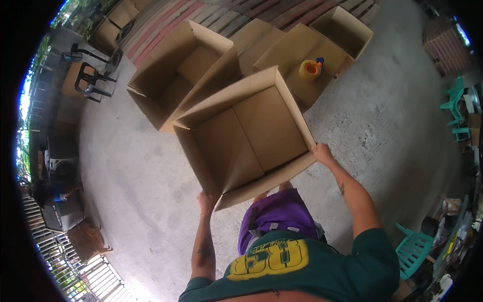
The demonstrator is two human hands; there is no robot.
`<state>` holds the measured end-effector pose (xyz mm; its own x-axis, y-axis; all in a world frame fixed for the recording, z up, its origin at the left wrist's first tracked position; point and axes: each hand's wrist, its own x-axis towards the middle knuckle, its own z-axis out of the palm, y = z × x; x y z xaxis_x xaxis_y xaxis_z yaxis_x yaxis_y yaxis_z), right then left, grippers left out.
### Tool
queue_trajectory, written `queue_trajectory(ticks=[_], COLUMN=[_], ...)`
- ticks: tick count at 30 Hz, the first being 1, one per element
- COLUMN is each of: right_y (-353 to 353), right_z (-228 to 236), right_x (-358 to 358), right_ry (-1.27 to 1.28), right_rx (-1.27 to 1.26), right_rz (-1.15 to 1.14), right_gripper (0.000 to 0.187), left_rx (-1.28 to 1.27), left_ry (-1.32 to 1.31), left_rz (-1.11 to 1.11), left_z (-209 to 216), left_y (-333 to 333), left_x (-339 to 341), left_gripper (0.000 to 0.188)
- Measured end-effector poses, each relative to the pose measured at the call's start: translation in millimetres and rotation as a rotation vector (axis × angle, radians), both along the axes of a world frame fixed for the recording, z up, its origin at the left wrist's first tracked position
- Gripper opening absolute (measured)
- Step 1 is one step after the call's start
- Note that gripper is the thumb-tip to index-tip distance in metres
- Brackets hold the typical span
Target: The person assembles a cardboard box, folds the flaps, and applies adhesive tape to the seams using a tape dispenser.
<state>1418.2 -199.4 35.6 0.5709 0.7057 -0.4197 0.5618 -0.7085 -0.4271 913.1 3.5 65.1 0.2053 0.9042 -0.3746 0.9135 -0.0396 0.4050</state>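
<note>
An open-topped cardboard box (274, 131) is held out in front of my legs, tilted so that its bare inside faces me. My left hand (206, 202) is closed on its near left corner. At the near right corner, my right hand (322, 153) grips the rim, fingers partly hidden behind the cardboard. Just beyond, to the left, a larger open cardboard box (176, 95) stands on the floor. To the far right, a roll of tape in a dispenser, yellow with a blue part (310, 70), rests on the closed top of another carton (287, 50).
A further open box (347, 32) stands at the far right beside wooden pallets (171, 25). Black chair (90, 80) at the left; green plastic chairs (415, 249) and cluttered shelves line the right side. Grey concrete floor (131, 176) surrounds me.
</note>
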Motion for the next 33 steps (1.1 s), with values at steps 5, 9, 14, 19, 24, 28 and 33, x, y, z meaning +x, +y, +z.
queue_trajectory(ticks=[5, 9, 14, 19, 24, 28, 33], right_y=[22.8, 103.8, 153.9, 149.3, 110.9, 68.1, 76.8], right_z=[6.3, 6.8, -8.1, -53.0, -98.5, -100.7, -43.4], right_x=[4.0, 14.3, -118.9, -122.4, -79.7, 28.8, 47.3], right_ry=[0.204, 0.792, 0.313, -0.012, -0.172, 0.246, -0.024], right_rx=[0.214, 0.45, -0.195, -0.139, -0.038, -0.069, -0.353], right_rz=[0.096, -0.238, 0.53, 0.681, 1.025, 1.212, 1.477], right_gripper=[0.055, 0.06, 0.059, 0.061, 0.066, 0.065, 0.071], left_rx=[0.153, -0.081, -0.071, -0.006, 0.017, -0.051, -0.237], left_ry=[-0.144, -0.603, -0.192, 0.273, 0.06, -0.041, 0.173], left_rz=[0.033, 0.132, -0.312, -0.602, -0.793, -1.089, -1.128], left_z=[-9.0, 7.0, -70.6, -100.0, -91.1, -102.5, -76.3], left_y=[-10.3, 57.3, 46.5, 54.0, 60.1, 42.7, 36.6], left_x=[29.2, 66.9, 121.1, 144.1, 113.8, 11.2, -12.4], left_gripper=[0.065, 0.072, 0.069, 0.073, 0.071, 0.066, 0.062])
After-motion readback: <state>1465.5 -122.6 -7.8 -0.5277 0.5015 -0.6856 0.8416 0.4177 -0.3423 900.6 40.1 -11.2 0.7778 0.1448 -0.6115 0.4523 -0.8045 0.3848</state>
